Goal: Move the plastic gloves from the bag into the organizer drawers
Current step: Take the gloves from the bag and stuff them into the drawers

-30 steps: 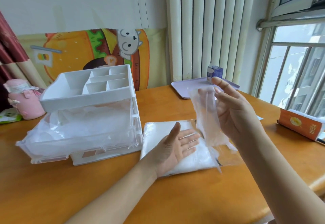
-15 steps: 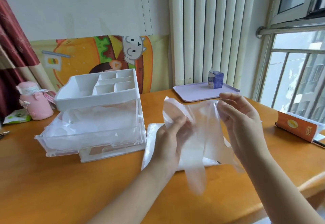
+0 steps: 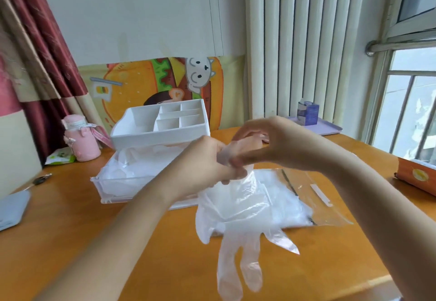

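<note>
Orange desk: left hand and right hand both pinch one glove by the cuff; dangling fingers could snag short of the open drawer

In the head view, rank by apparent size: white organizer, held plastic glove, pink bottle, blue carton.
1. white organizer and plastic glove: they look about alike, and the glove hangs nearer the camera, so they are left unranked.
2. pink bottle
3. blue carton
</note>
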The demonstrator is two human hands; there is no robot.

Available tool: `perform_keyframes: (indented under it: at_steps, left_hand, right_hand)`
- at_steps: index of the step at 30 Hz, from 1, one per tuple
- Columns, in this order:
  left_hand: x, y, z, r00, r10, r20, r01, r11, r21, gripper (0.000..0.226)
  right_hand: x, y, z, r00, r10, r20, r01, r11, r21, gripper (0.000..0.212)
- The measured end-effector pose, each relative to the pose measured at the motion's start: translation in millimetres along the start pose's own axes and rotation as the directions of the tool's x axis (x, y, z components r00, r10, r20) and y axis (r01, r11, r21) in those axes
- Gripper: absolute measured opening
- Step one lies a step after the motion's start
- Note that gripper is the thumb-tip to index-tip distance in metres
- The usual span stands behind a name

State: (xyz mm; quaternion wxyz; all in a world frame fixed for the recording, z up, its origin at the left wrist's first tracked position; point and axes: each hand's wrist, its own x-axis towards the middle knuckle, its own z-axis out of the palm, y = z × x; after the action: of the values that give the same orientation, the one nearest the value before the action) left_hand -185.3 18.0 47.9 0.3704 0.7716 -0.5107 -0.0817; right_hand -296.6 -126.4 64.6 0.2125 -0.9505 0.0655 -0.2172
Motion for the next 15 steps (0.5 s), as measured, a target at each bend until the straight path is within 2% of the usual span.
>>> perform_keyframes:
  at_steps: [1, 3, 6, 11, 13, 15]
  left_hand:
    - [-1, -1, -7, 1.000, -0.010, 0.006, 0.010, 0.999, 0.043, 0.009]
    - [-2, -4, -20, 0.999, -0.035, 0.006, 0.035, 0.994, 0.102, 0.011]
    - [-5, -14, -38, 0.997, -0.083, 0.001, 0.083, 0.994, 0.073, 0.015]
    - [-14, -40, -73, 0.976, -0.216, -0.036, 0.202, 0.950, -0.239, 0.015]
    - [-14, -50, -91, 0.958, -0.277, -0.069, 0.236, 0.903, -0.358, 0.016]
    - [-8, -59, -108, 0.940, -0.323, -0.110, 0.254, 0.878, -0.407, 0.013]
  right_hand:
    - [7, -8, 2, 1.000, 0.001, 0.004, -0.001, 0.998, -0.066, 0.034]
    - [18, -22, 4, 0.999, -0.004, 0.046, 0.008, 0.997, -0.077, 0.025]
    - [36, -36, 1, 0.993, -0.006, 0.121, -0.002, 0.998, 0.069, 0.012]
    - [66, -43, -6, 0.998, 0.064, 0.006, -0.059, 0.880, 0.471, 0.020]
    - [74, -42, -6, 0.993, 0.116, -0.017, -0.090, 0.845, 0.528, 0.022]
    - [80, -41, 0, 0.990, 0.143, 0.003, -0.123, 0.846, 0.519, 0.014]
